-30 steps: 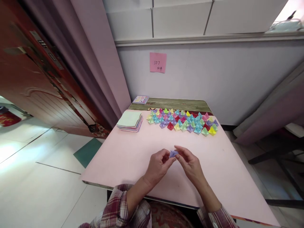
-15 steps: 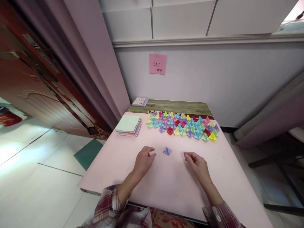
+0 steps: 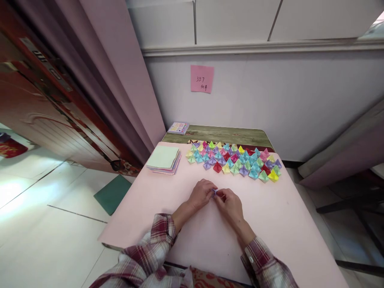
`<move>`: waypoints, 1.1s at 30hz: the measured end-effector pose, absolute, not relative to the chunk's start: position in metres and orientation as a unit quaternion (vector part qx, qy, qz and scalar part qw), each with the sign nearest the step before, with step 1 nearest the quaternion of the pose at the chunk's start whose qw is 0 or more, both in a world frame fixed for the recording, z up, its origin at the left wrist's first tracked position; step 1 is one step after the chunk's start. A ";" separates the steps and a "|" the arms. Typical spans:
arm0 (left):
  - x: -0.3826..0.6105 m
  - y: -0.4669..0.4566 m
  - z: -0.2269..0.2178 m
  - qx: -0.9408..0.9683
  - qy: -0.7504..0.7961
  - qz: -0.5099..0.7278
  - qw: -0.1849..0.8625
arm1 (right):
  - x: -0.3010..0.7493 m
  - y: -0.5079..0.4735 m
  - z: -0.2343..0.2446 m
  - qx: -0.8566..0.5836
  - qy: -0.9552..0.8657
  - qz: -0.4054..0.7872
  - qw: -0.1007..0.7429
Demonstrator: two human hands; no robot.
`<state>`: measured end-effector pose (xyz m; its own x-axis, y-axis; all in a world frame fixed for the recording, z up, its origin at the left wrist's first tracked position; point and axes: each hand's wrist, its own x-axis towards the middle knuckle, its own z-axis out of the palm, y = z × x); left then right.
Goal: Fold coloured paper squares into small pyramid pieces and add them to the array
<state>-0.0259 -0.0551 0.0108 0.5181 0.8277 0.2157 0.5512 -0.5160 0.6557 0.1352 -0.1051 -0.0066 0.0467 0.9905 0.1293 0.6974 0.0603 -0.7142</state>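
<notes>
My left hand (image 3: pixel 202 193) and my right hand (image 3: pixel 228 204) meet over the middle of the pink table (image 3: pixel 270 224). Their fingertips pinch a small purple folded paper piece (image 3: pixel 215 191), which is mostly hidden between them. Both hands are closed on it. Beyond the hands, several rows of small folded paper pieces in many colours (image 3: pixel 235 160) lie across the far part of the table. A stack of square paper sheets (image 3: pixel 164 159), pale green on top, lies at the far left corner.
A small printed paper pack (image 3: pixel 178 127) lies on a wooden surface (image 3: pixel 240 136) behind the table. A pink note (image 3: pixel 202 79) is stuck on the wall. A curtain (image 3: pixel 120 72) and a red door (image 3: pixel 39 104) stand at left. A green sheet (image 3: pixel 112 194) lies on the floor.
Half a second ago the purple piece lay alone on the table with both hands apart beside it. Now both hands have come together and closed on it.
</notes>
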 end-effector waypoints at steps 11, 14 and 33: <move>-0.037 -0.067 0.011 0.799 0.468 0.261 0.273 | 0.148 -0.111 -0.012 -0.590 -0.670 0.216 0.396; -0.043 -0.074 0.008 0.778 0.484 0.270 0.295 | 0.152 -0.115 -0.014 -0.586 -0.668 0.218 0.404; -0.055 -0.084 0.002 0.902 0.356 0.189 0.157 | 0.158 -0.128 -0.022 -0.511 -0.802 0.123 0.283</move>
<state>-0.0547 -0.0835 0.0024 0.6753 0.7010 0.2292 0.5821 -0.6974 0.4180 0.1578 -0.1278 -0.0223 -0.3175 0.8892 0.3294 0.7503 0.4480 -0.4862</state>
